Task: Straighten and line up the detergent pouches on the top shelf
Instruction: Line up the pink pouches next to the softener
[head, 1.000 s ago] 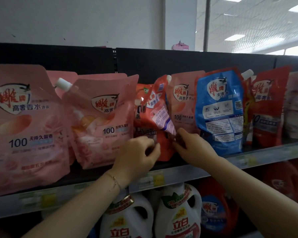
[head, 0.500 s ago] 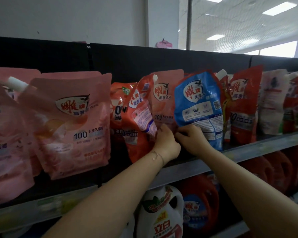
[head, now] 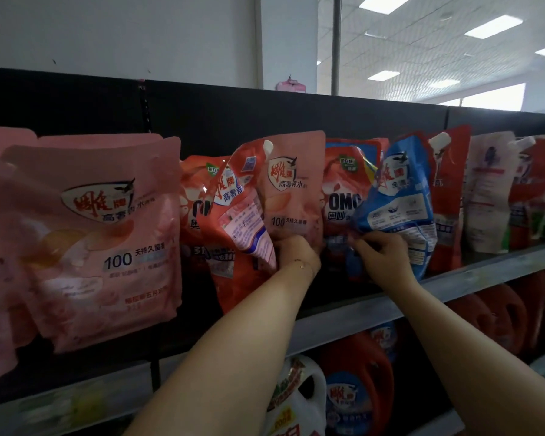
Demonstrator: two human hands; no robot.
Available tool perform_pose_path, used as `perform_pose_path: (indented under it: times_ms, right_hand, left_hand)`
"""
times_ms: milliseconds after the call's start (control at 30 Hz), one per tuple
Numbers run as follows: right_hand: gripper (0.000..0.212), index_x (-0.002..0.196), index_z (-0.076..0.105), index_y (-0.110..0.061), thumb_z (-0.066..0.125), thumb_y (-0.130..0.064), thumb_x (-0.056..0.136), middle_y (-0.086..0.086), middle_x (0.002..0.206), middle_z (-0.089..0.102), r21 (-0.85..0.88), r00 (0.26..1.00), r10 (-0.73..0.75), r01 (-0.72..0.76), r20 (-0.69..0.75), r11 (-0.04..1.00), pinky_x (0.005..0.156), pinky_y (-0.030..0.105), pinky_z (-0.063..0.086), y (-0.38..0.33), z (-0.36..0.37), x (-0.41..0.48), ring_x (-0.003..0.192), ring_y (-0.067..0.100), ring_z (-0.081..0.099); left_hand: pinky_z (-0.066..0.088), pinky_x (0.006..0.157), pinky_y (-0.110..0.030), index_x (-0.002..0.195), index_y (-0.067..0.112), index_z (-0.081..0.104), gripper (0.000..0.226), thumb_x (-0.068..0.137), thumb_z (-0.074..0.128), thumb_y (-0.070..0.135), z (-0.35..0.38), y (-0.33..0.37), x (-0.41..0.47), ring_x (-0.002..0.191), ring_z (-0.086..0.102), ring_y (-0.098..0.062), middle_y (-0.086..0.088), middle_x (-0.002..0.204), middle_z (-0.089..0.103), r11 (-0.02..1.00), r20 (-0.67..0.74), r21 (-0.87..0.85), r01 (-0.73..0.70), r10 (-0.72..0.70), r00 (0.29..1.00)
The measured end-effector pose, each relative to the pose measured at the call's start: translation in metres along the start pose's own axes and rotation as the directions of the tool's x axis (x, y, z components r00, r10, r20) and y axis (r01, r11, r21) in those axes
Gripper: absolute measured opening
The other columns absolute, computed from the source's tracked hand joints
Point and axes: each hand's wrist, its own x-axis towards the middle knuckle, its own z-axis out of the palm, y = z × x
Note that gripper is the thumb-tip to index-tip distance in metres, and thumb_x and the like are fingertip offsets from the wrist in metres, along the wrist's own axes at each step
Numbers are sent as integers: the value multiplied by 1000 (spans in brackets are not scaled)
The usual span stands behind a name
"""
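half a second ago the two hands were touching at the foot of the pouches; now they are apart. a red omo pouch (head: pixel 343 187), hidden before, shows in the gap between them. the left hand (head: pixel 298 254) has its fingers curled round the lower edge of the small pink pouch (head: pixel 293 190), which stands nearly upright. the right hand (head: pixel 383 256) pinches the lower left corner of the blue pouch (head: pixel 397 199), which leans further to the right than before. a creased red pouch (head: pixel 233 221) still tilts against the pink one's left side, and a large pink pouch (head: pixel 107 240) stands further left.

all of these stand on the top shelf (head: pixel 453 286), a grey ledge with a black back panel (head: pixel 265 114). on the level below are a white bottle (head: pixel 299 398) and a red bottle (head: pixel 359 388). above the panel are a white wall (head: pixel 123 33) and lit ceiling panels (head: pixel 494 25).
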Motion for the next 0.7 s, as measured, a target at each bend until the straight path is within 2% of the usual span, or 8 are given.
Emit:
perform_pose_path:
  times_ms: [100, 167, 267, 333, 400, 500, 567, 700]
  right_hand:
    - [23, 69, 67, 7, 65, -7, 86, 20, 64, 65, 4, 999, 40, -40, 13, 999, 58, 35, 46, 5, -4, 4, 60, 21, 57]
    - [23, 71, 67, 7, 65, -9, 87, 22, 67, 65, 13, 997, 67, -68, 48, 998, 59, 33, 45, 5, -4, 5, 61, 20, 58]
    - [25, 74, 67, 9, 64, -11, 88, 25, 73, 66, 0, 993, 88, -88, 77, 996, 59, 35, 49, 6, -3, 4, 66, 23, 60]
    - [25, 72, 67, 9, 63, -12, 87, 23, 72, 66, -24, 992, 93, -92, 82, 996, 56, 30, 47, 8, -2, 4, 65, 22, 59]
    - [26, 68, 65, 7, 63, -11, 87, 21, 67, 65, -47, 991, 97, -93, 89, 995, 51, 20, 43, 9, -1, 5, 62, 18, 57]
    - [28, 68, 63, 8, 62, -11, 87, 22, 67, 64, -52, 989, 103, -98, 109, 994, 50, 20, 41, 10, 0, 5, 58, 16, 55]
    - [27, 67, 63, 8, 61, -10, 87, 19, 65, 63, -59, 987, 109, -103, 117, 993, 52, 24, 41, 10, 0, 5, 57, 14, 53]
    - [27, 65, 62, 7, 62, -9, 87, 16, 62, 61, -74, 988, 99, -91, 121, 993, 50, 23, 38, 10, 0, 3, 55, 13, 52]
  left_hand:
    - [40, 103, -40, 141, -20, 3, 119, 81, 53, 69, 14, 3, 3, 129, 39, -42, -37, 144, 25, 999, 1, 1, 47, -47, 999]
    - [41, 102, -42, 139, -22, -6, 126, 78, 51, 72, 20, 8, 5, 129, 37, -45, -40, 145, 19, 997, -12, -16, 76, -76, 997]
    - [37, 105, -48, 139, -21, -7, 102, 93, 49, 50, 17, 15, 4, 133, 32, -46, -40, 147, 15, 995, -40, -10, 98, -99, 994]
    - [41, 100, -42, 139, -18, 18, 68, 98, 47, 26, 14, 19, -1, 128, 42, -40, -33, 142, 34, 997, -38, 60, 40, -38, 999]
    - [46, 89, -35, 128, -9, 44, 36, 96, 46, 8, 10, 20, -6, 118, 54, -33, -23, 130, 52, 991, -25, 127, -30, 34, 999]
    - [48, 84, -33, 121, -6, 52, 29, 93, 48, 1, 6, 16, -13, 112, 58, -32, -20, 122, 57, 975, -35, 202, -96, 105, 994]
    - [48, 83, -32, 119, -4, 54, 27, 93, 49, 2, 5, 13, -17, 109, 58, -31, -19, 121, 58, 971, -44, 214, -108, 120, 992]
    - [45, 82, -25, 117, -4, 55, 25, 93, 51, 5, -9, 14, -35, 108, 57, -29, -18, 121, 56, 962, -4, 215, -167, 172, 985]
